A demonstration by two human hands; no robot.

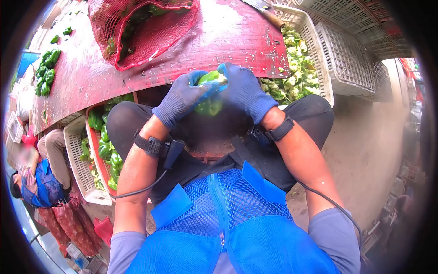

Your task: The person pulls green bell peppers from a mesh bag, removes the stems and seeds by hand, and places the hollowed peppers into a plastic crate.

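Observation:
Above my lap, at the near edge of the red table (214,50), both gloved hands meet around a green pepper (209,107). My left hand (185,96) is closed on its left side. My right hand (244,89), also in a blue-grey glove, has its fingers bent at the pepper's upper right, by a pale spot at its top. Whether the right fingers hold a piece of it or something small is hidden. The lower part of the pepper is blurred.
A red mesh bag (155,43) lies open on the table; green peppers (47,72) are at its left. Crates with peppers (114,160) stand by my left knee, a crate of pepper scraps (301,68) at the right. A co-worker (41,182) sits at far left.

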